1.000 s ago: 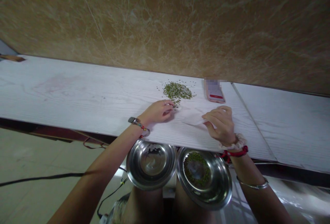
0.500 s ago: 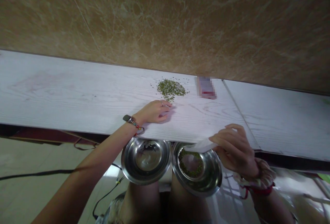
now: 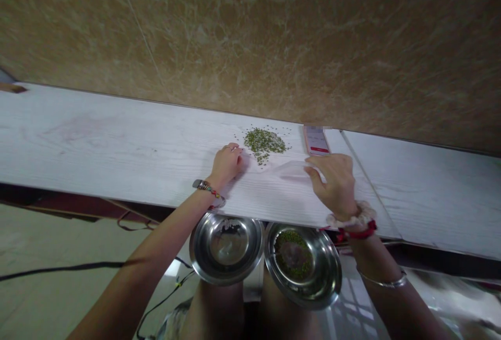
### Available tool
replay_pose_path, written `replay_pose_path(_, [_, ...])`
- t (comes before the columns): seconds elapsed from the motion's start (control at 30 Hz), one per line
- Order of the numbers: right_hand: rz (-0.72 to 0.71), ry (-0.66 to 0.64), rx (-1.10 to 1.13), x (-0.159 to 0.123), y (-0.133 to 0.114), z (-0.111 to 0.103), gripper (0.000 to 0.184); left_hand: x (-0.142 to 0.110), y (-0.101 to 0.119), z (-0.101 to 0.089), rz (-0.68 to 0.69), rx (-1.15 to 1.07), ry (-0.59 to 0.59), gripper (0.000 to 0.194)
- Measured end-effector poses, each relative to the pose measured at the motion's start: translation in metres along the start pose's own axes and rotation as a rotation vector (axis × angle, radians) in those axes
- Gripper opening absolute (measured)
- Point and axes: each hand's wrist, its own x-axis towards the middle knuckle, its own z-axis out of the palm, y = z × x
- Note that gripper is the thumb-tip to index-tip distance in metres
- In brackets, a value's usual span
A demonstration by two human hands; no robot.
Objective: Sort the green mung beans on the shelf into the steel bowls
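Observation:
Small green beans [image 3: 264, 143], which look like mung beans, lie in a loose pile on the white wood-grain tabletop [image 3: 188, 136]. Just left of the pile rests my left hand [image 3: 227, 162], its fingers curled inward; whatever they may hold is hidden. My right hand [image 3: 332, 181] grips one end of a thin whitish scoop-like piece [image 3: 289, 169], blurred by motion. Its far end points left, low over the table at the near side of the beans. Below the table edge, a steel bowl [image 3: 331, 277] on the right contains green beans.
A second steel bowl [image 3: 198, 256] sits on the left, with some small dark bits inside; both bowls are over the knees. A phone [image 3: 317, 141] lies right of the beans. Behind the table stands a brown marbled wall [image 3: 235, 43]. Black cables [image 3: 78, 267] run at the lower left.
My right hand has gone from above the right bowl up onto the table, bringing the whitish piece near the beans. My left hand has shifted left and its fingers have curled in.

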Motion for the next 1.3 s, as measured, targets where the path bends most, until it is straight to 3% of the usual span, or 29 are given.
replay_pose_path(0.2, [-0.061, 0.014, -0.058, 0.003, 0.021, 0.063, 0.015, -0.002, 0.003, -0.004, -0.055, 0.03, -0.037, 0.028])
replay_pose_path(0.37, [0.046, 0.039, -0.091, 0.005, 0.031, 0.087, 0.014, -0.001, -0.004, 0.007, -0.065, 0.004, 0.04, 0.024])
replay_pose_path(0.63, [-0.062, 0.012, -0.027, 0.003, 0.025, 0.083, 0.013, 0.0, -0.006, 0.013, -0.087, 0.01, 0.022, 0.021])
replay_pose_path(1.3, [0.0, -0.039, 0.026, -0.002, 0.023, 0.073, 0.012, 0.0, -0.006, 0.012, -0.082, -0.016, 0.027, 0.026])
